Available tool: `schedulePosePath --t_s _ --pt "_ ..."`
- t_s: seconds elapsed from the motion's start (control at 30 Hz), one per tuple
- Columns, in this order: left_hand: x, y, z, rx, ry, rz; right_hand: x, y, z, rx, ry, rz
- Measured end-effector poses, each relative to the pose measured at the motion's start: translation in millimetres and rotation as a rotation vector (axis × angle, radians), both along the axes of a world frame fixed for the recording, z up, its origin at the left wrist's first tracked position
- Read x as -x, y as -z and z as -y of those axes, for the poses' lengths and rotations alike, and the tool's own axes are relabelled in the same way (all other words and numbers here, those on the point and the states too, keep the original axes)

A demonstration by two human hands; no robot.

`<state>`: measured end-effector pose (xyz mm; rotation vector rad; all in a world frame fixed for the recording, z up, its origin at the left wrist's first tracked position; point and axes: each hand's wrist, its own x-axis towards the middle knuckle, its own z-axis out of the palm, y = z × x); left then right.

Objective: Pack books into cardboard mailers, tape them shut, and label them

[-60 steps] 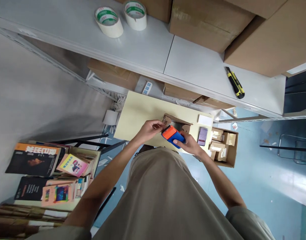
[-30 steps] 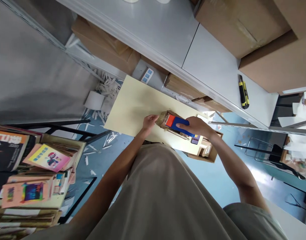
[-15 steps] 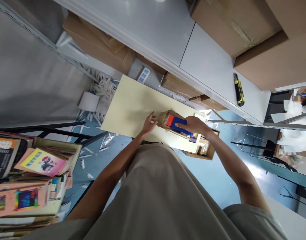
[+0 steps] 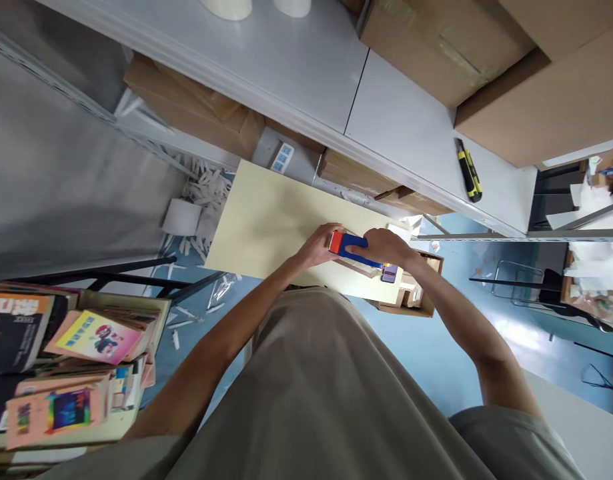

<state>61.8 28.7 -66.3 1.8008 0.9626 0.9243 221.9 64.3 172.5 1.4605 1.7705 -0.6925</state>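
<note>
In my right hand [image 4: 386, 247] is a flat blue tool with a red end [image 4: 353, 245]; its exact kind is not clear. The fingers wrap round its blue body, and the red end points left. Below the tool lies a small brown cardboard box [image 4: 356, 267], mostly hidden by the tool and my hands. My left hand [image 4: 320, 245] is closed round the box's left end, right beside the red end. Both hands are over a pale yellow tabletop [image 4: 261, 220]. A phone [image 4: 389, 273] lies near my right wrist.
Beyond the tabletop runs a grey shelf [image 4: 306, 80] with large cartons [image 4: 436, 47] and a yellow-black utility knife [image 4: 468, 171]. A power strip [image 4: 283, 158] sits under it. Books [image 4: 99, 337] are stacked at left. An open carton [image 4: 426, 293] stands beyond the tabletop's right end.
My left hand has moved right and closed on the left end of the cardboard box. My right hand still grips the blue tool over the box. The view has shifted slightly.
</note>
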Motion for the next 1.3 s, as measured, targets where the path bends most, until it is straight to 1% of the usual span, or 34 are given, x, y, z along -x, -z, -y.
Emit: schedulePosePath --t_s 0.13,0.27,0.33,0.43,0.5,0.6,0.67,0.77,0.83,0.87,0.97,1.03,1.13,1.2,1.3 --pt "-2 3.5 7 -0.016 -0.046 -0.066 4 2 0 0.013 0.006 -0.015" --pt "-8 5.3 8 0.008 -0.096 -0.108 5 5 -1 0.017 0.016 -0.022" --pt "-9 6.8 7 0.030 -0.108 -0.140 -1 8 -2 0.009 0.032 -0.025" --pt "-7 9.8 5 0.063 -0.091 -0.172 -18 15 0 0.005 0.074 -0.026" --pt "-2 11.4 4 0.080 -0.045 -0.161 -35 24 4 0.021 0.117 -0.020" --pt "5 11.3 1 0.096 0.043 -0.159 -57 43 12 0.078 0.210 -0.028" --pt "9 9.6 0 0.108 0.085 -0.181 -66 58 16 0.101 0.257 -0.030" --pt "11 6.5 2 0.115 0.102 -0.193 -71 79 20 0.079 0.272 -0.016" --pt "9 5.0 9 0.126 0.055 -0.180 -72 90 22 0.065 0.266 -0.028" --pt "6 4.3 13 0.149 0.000 -0.168 -72 94 22 0.064 0.262 -0.039" --pt "-5 1.2 27 0.312 -0.261 -0.150 -73 98 23 0.069 0.262 -0.070" --pt "-14 -1.9 32 0.432 -0.390 -0.171 -73 96 23 0.073 0.279 -0.082" --pt "-25 -6.5 32 0.514 -0.467 -0.204 -72 89 24 0.080 0.296 -0.083" --pt "-26 -7.9 30 0.524 -0.500 -0.213 -71 86 23 0.076 0.293 -0.087" --pt "-18 -7.1 28 0.506 -0.526 -0.239 -64 86 21 0.082 0.282 -0.130"
